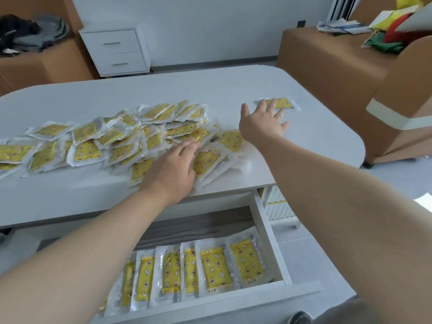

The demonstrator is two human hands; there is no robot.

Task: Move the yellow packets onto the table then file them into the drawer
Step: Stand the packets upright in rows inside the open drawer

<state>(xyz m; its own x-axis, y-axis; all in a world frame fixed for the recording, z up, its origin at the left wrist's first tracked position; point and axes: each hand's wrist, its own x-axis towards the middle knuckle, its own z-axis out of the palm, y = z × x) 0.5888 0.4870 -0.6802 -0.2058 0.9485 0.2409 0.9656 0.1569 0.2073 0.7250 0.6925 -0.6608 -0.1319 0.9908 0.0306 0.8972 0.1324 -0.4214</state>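
White worktop [210, 90] heaped with yellow packets [93, 146]; left hand [173, 167] flat on the pile, right hand [264, 122] spread open toward stray packet [281, 104]. Near-edge packets may slide off, missing the drawer [268, 232].

A white two-drawer cabinet [115, 51] with slim metal handles stands against a plain pale wall [210, 26] in soft, even light. Left of the cabinet, a brown upholstered bench [35, 66] carries a heap of dark and grey clothes [25, 33]. Far to the cabinet's right, a second brown bench [327, 66] holds loose papers [339, 26] and red, green and yellow fabric things [395, 36], while a grey skirting board [210, 63] runs rightward from the cabinet's foot above pale grey floor [397, 181].
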